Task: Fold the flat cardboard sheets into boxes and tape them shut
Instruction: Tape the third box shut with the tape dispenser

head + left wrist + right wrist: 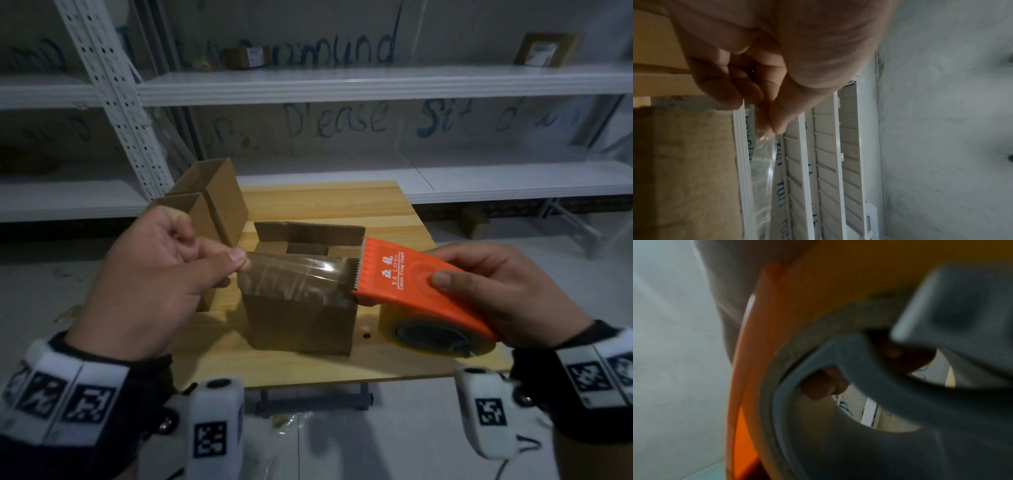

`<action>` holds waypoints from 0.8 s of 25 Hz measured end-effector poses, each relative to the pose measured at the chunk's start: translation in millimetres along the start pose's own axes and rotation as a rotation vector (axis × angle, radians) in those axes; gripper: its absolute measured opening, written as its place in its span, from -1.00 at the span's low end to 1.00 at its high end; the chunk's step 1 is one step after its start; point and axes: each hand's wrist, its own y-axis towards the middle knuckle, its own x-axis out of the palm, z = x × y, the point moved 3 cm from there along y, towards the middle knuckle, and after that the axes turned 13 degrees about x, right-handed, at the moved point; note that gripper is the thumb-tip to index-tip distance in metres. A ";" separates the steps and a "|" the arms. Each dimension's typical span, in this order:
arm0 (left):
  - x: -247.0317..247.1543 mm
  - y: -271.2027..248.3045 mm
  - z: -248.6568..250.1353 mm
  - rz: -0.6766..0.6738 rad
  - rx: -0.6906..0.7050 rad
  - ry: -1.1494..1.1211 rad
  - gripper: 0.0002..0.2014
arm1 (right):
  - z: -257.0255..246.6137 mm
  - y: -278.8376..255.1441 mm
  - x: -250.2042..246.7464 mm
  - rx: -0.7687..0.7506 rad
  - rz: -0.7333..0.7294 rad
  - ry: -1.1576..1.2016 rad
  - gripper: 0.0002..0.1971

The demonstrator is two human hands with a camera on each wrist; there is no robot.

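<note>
Left hand (150,274) pinches tape (294,270) end; right hand (507,291) grips dispenser (411,284) over box (301,318) mid-table. Tape thin, sticky, crinkles; keep taut.

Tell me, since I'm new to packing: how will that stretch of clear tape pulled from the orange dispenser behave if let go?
The tape strip looks thin and already wrinkled, so it would probably go floppy and curl. Only the left hand pinching its end and the tape dispenser in the right hand keep it taut. Slack, it may stick to the box below.

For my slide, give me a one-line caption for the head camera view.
Left hand pulls clear tape from the orange dispenser in the right hand, above an open cardboard box.
</note>
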 end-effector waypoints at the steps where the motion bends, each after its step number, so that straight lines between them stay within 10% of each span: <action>1: -3.7 1.9 -4.4 0.003 0.011 0.010 -0.42 | -0.2 0.0 0.4 -0.005 -0.001 -0.002 -0.58; 5: -36.1 11.6 -22.1 0.127 0.086 0.017 -0.51 | -0.1 -2.3 -8.8 -0.017 0.085 -0.004 -0.41; 12: -31.7 15.2 -24.8 0.151 0.143 0.067 -0.87 | -11.5 -6.7 -6.4 -0.078 0.172 0.012 -0.79; 17: -26.5 11.6 -32.8 0.159 0.158 0.066 -0.77 | -21.9 -15.1 -1.7 -0.084 0.244 -0.061 -0.52; 20: -26.0 12.6 -36.2 0.196 0.207 0.086 -0.71 | -31.6 -20.3 0.8 -0.074 0.279 -0.087 -0.75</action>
